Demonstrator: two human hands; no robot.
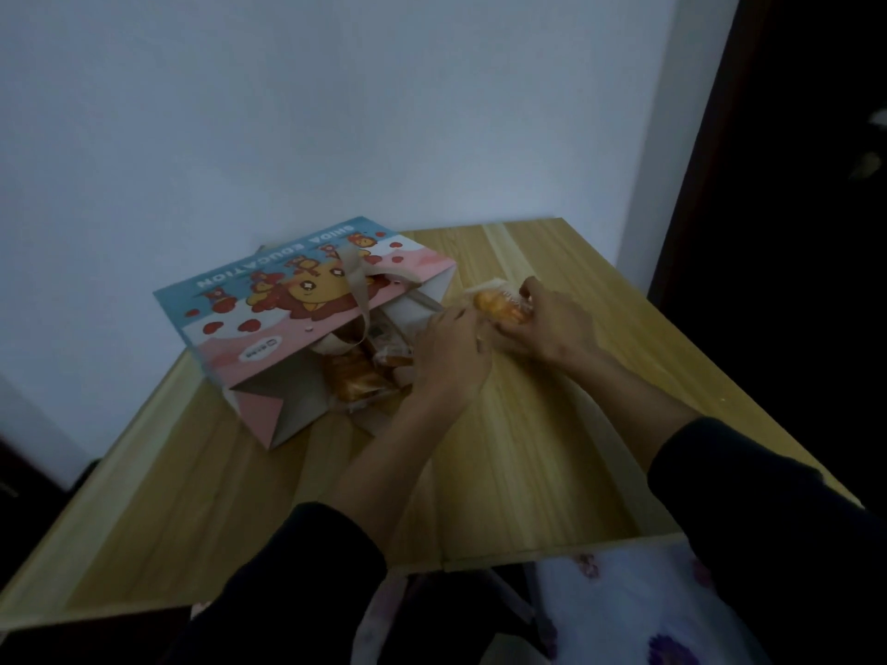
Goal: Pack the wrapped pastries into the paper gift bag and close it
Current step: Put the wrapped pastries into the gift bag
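Note:
A paper gift bag [269,300] printed with a cartoon bear in blue and pink lies on its side on the wooden table [528,448], its mouth facing me. Wrapped pastries [355,381] show inside the mouth. My right hand [552,324] grips another wrapped golden pastry [499,302] just right of the bag's opening. My left hand [451,357] sits at the bag's mouth and touches the near end of that pastry's wrapper; whether it grips is hard to tell. The bag's beige handle [357,290] lies loose across the print.
The table stands in a corner against a pale wall [336,112]. A dark doorway [792,184] is on the right. Floral fabric [638,611] lies below the near table edge. Bare tabletop shows in front of the bag and to its right.

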